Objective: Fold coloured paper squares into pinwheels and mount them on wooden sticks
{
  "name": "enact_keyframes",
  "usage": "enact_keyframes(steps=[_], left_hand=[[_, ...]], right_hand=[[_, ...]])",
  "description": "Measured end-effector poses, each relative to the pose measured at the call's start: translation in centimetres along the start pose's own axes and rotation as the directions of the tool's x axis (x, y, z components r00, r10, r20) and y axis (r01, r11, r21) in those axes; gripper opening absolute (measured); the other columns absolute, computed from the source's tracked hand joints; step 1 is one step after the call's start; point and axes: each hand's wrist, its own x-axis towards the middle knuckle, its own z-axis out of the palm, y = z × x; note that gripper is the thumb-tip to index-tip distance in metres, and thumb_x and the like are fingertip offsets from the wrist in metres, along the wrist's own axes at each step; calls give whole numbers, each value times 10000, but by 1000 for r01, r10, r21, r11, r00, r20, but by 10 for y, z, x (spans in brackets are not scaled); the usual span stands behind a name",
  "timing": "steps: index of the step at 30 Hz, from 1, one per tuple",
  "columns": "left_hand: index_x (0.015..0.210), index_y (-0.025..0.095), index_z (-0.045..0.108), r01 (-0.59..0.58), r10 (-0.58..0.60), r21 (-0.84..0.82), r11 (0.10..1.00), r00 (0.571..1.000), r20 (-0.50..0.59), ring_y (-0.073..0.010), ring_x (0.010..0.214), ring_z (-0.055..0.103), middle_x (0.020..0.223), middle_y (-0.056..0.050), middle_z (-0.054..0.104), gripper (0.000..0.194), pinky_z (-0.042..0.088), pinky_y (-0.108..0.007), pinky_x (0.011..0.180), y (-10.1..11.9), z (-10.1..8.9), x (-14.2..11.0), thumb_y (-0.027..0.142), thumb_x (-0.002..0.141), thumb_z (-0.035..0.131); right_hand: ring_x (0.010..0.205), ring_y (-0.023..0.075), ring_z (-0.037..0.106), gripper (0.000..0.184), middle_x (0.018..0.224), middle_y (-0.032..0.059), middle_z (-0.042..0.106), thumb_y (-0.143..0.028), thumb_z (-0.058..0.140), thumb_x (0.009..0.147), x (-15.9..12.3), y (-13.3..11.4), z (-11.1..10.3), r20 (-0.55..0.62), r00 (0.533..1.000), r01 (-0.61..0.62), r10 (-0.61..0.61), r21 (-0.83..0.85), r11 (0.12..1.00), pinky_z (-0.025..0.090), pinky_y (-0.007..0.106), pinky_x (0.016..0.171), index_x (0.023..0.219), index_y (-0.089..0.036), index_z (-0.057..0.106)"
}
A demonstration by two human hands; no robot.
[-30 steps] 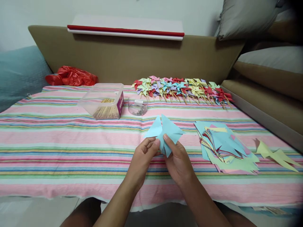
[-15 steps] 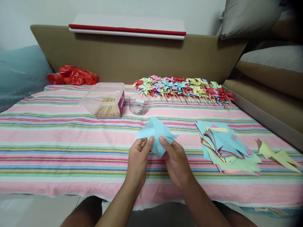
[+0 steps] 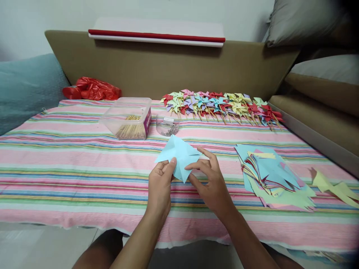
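"What was at the left?"

"A red plastic bag (image 3: pixel 95 89) at the back, then a clear box (image 3: pixel 117 114) of wooden sticks (image 3: pixel 131 130) on the striped cloth (image 3: pixel 61 160)."

"And the left hand (image 3: pixel 160 183)?"

"Its grip was closed, thumb on top, on the blue paper (image 3: pixel 179 153), just in front of a round tub (image 3: pixel 159 128)."

"The right hand (image 3: pixel 211 179)?"

"Fingers partly spread at the paper's right side, touching it; I couldn't tell whether they pinched it."

"Further right?"

"Paper pinwheels (image 3: pixel 217 102) at the back, a stack of coloured sheets (image 3: pixel 276 164) nearer, then a yellow-green cut piece (image 3: pixel 322 182)."
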Motion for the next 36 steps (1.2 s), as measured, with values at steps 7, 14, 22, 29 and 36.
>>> enact_keyframes(steps=[7,14,22,29,36], left_hand=[[881,144,691,-32,30,70,997,999,23,-146,730,629,792,-27,729,292,477,-260,704,-2,1,-1,410,802,782],[835,158,662,-47,35,180,983,997,67,-139,694,597,715,-1,697,296,458,-248,673,-2,2,-6,433,814,769],[787,159,671,-49,34,219,974,997,69,-139,693,581,740,-13,701,307,445,-249,667,-1,4,-8,436,770,802],[761,155,661,-60,48,224,973,997,56,-120,661,543,705,4,665,305,426,-235,640,-1,6,-11,422,763,809],[758,157,642,-61,50,230,971,997,56,-122,683,551,711,4,662,292,441,-230,658,-2,7,-10,402,780,799]], right_hand=[[1304,300,492,155,1277,87,596,-365,664,905,4,1,-2,-16,994,-109,112,139,984,403,475,1073,869,-295,798],[1040,241,616,162,1199,79,548,-401,734,838,3,2,4,-39,947,-289,318,323,901,563,345,793,817,-242,760],[839,177,609,175,1018,36,557,-385,761,812,2,-5,10,-115,922,-300,370,391,870,533,296,678,760,-225,710],[778,152,592,183,954,18,538,-357,742,833,0,-6,15,-185,913,-277,363,372,886,515,285,653,749,-219,656],[772,141,608,199,929,2,504,-331,726,846,-1,-7,20,-193,909,-273,369,391,879,526,277,654,738,-221,600]])
